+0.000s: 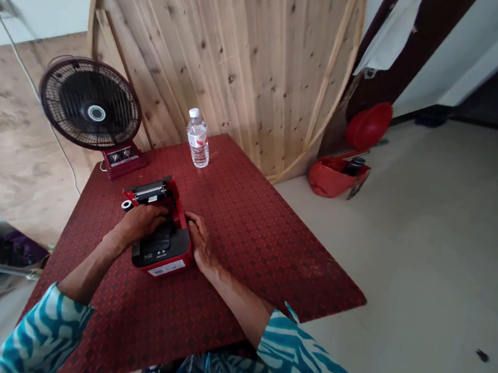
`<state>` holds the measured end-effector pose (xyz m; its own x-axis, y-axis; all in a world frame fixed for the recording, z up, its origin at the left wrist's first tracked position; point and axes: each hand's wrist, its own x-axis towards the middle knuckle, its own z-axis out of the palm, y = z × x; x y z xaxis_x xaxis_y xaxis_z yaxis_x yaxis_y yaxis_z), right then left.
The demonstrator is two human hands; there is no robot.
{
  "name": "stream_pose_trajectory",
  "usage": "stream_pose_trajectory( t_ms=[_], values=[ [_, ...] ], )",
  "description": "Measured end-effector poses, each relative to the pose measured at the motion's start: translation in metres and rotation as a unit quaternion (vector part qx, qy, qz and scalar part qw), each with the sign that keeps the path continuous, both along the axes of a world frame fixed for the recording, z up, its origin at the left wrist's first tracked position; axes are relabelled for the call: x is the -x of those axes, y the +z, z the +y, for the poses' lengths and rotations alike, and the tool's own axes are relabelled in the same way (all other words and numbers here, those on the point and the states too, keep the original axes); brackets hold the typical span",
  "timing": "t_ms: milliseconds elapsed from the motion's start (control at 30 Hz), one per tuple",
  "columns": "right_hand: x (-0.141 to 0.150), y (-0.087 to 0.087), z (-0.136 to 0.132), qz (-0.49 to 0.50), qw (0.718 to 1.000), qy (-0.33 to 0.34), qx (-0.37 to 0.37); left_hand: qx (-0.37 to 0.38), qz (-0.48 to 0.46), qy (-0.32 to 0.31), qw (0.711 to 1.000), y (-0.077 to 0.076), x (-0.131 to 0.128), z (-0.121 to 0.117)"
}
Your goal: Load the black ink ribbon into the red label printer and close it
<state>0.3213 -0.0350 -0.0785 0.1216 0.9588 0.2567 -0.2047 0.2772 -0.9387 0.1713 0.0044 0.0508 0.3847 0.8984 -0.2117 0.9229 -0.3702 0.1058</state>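
A red and black thermal receipt printer [164,255] sits on the red patterned tabletop [253,234], with its hinged lid [153,191] raised towards the far side. My left hand [142,224] reaches over the open compartment, fingers curled down inside, and they hide what lies there. My right hand [198,242] presses against the printer's right side, fingers wrapped over the red edge. A small white roll with a black core [127,204] lies just left of the raised lid, close to my left hand.
A black desk fan [91,103] stands at the table's far left corner, and a plastic water bottle [198,138] stands at the far edge. Behind leans a round wooden board [228,48]. A red bag [332,177] lies on the floor to the right.
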Motion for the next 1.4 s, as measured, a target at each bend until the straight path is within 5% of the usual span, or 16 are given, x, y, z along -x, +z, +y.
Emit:
stream_pose_trajectory(
  t_ms=[167,300,500,700,867,1033,1133,1400],
  values=[
    [-0.001,0.003,-0.001,-0.005,1.000,0.009,0.004,0.080,0.056,-0.042,0.994,0.004,-0.006,0.005],
    [-0.002,0.002,0.000,-0.007,1.000,0.005,0.002,0.067,0.039,-0.054,0.996,0.006,-0.006,0.000],
    [-0.002,-0.002,0.001,-0.011,1.000,0.002,0.001,-0.023,-0.169,0.005,0.985,0.019,0.022,-0.033],
    [-0.002,-0.002,-0.001,-0.002,1.000,0.015,0.022,-0.079,-0.434,0.186,0.878,0.032,0.101,-0.059],
    [-0.005,0.000,-0.003,0.008,0.999,0.022,0.040,-0.084,-0.513,0.298,0.801,0.008,0.145,-0.043],
    [-0.005,0.002,-0.003,0.010,0.999,0.017,0.042,-0.056,-0.470,0.294,0.830,-0.045,0.158,-0.013],
    [-0.005,0.003,-0.004,0.011,0.999,0.012,0.045,-0.057,-0.423,0.292,0.856,-0.063,0.157,-0.006],
    [-0.004,-0.004,-0.002,0.023,0.998,0.017,0.048,-0.069,-0.348,0.239,0.904,-0.036,0.145,-0.002]
  ],
)
